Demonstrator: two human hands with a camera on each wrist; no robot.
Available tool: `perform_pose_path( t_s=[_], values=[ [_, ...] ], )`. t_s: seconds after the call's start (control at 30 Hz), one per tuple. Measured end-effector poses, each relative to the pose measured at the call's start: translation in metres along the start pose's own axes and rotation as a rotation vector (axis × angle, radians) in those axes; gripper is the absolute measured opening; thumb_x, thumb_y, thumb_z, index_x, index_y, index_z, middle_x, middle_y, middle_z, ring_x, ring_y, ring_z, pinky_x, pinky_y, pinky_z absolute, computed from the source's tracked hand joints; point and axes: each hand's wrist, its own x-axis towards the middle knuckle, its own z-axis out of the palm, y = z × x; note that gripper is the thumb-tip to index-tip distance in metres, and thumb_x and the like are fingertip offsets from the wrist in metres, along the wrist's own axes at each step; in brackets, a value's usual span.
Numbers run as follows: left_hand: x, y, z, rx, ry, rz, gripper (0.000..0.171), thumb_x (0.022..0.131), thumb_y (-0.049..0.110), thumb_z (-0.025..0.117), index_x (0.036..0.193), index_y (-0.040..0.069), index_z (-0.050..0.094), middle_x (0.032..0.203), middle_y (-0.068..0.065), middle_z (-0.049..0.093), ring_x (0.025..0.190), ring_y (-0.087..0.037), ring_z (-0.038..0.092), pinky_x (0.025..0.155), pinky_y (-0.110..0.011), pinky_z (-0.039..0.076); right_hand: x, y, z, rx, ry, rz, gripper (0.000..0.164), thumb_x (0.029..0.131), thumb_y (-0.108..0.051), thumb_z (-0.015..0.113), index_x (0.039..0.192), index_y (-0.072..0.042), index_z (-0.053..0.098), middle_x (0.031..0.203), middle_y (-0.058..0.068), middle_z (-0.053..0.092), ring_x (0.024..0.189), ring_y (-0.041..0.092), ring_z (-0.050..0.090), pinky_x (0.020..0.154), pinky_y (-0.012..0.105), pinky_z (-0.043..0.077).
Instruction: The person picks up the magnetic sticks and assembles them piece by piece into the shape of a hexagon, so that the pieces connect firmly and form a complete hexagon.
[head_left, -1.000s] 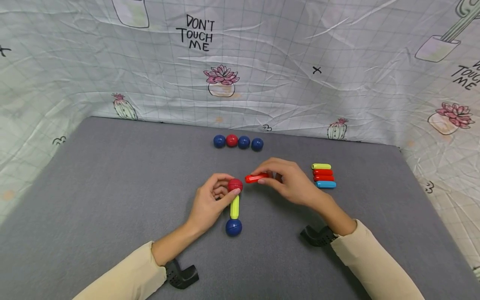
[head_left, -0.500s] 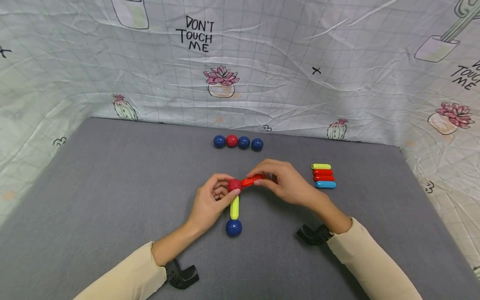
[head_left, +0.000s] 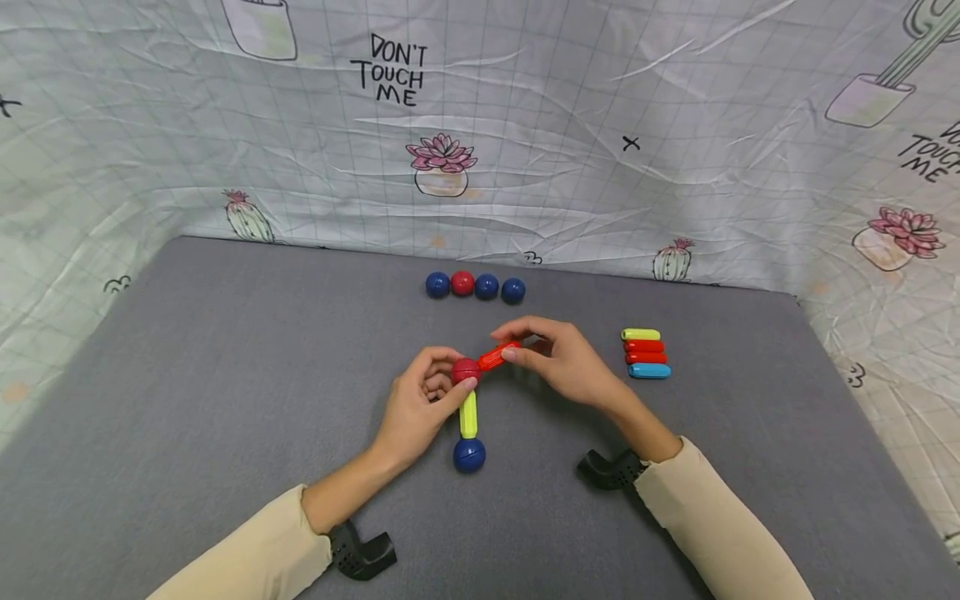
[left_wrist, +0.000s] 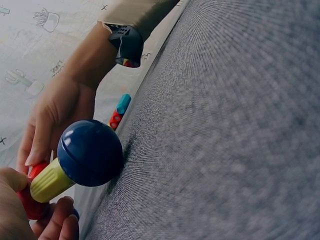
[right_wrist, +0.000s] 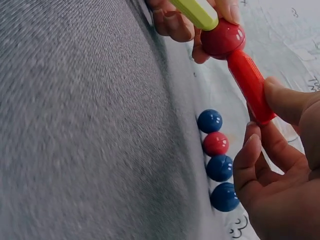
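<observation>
My left hand (head_left: pixel 422 406) pinches a red ball (head_left: pixel 466 372) between thumb and fingers. From that ball a yellow-green rod (head_left: pixel 468 415) runs toward me, with a blue ball (head_left: pixel 469 456) on its near end. My right hand (head_left: pixel 564 360) holds a short red rod (head_left: pixel 495 356) between thumb and fingers. One end of this rod touches the right side of the red ball, as the right wrist view also shows. It slants up and away to the right. In the left wrist view the blue ball (left_wrist: pixel 91 153) covers part of the rod behind it.
Behind the hands several loose balls, blue and red, stand in a row, among them a red ball (head_left: pixel 462 283). To the right lies a stack of rods: yellow-green, red and a blue rod (head_left: pixel 649 371). A patterned cloth (head_left: pixel 525 192) rises behind the grey table (head_left: pixel 262 350).
The red rod has moved left, from apart to touching the red ball, and its outer end has swung away from me. The left hand has stayed nearly in place.
</observation>
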Motion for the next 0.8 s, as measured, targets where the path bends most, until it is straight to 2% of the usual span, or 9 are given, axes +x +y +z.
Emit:
perform_pose_path(
  t_s=[0.2, 0.33, 0.6, 0.8],
  values=[
    [0.0, 0.001, 0.0, -0.009, 0.003, -0.001, 0.031, 0.089, 0.004, 0.068, 0.116, 0.001, 0.054, 0.093, -0.012, 0.063, 0.066, -0.014, 0.056, 0.057, -0.02, 0.043, 0.002, -0.015, 0.005, 0.067, 0.039, 0.0, 0.023, 0.093, -0.005, 0.061, 0.116, 0.0, 0.064, 0.115, 0.018, 0.064, 0.104, 0.022, 0.058, 0.086, 0.044, 0.047],
    [0.0, 0.002, 0.0, -0.002, 0.005, -0.004, 0.033, 0.088, 0.003, 0.068, 0.117, -0.001, 0.052, 0.093, -0.012, 0.063, 0.066, -0.015, 0.055, 0.057, -0.02, 0.043, 0.002, -0.029, 0.006, 0.069, 0.046, -0.003, 0.021, 0.094, -0.003, 0.06, 0.113, 0.001, 0.065, 0.113, 0.02, 0.064, 0.102, 0.024, 0.057, 0.086, 0.044, 0.046],
    [0.001, 0.0, -0.001, 0.02, -0.018, 0.003, 0.032, 0.089, 0.005, 0.068, 0.114, -0.001, 0.048, 0.087, -0.012, 0.063, 0.066, -0.015, 0.054, 0.058, -0.021, 0.043, 0.006, -0.033, 0.011, 0.08, 0.077, -0.007, 0.02, 0.093, -0.004, 0.061, 0.112, 0.001, 0.065, 0.11, 0.02, 0.064, 0.095, 0.025, 0.056, 0.078, 0.039, 0.047],
    [0.001, 0.001, -0.001, 0.023, -0.022, -0.002, 0.032, 0.088, 0.0, 0.067, 0.114, -0.002, 0.048, 0.087, -0.011, 0.062, 0.067, -0.014, 0.054, 0.06, -0.021, 0.043, 0.008, -0.035, 0.012, 0.074, 0.099, 0.005, 0.018, 0.093, -0.006, 0.062, 0.111, 0.0, 0.066, 0.107, 0.017, 0.066, 0.091, 0.024, 0.057, 0.073, 0.035, 0.047]
  ],
)
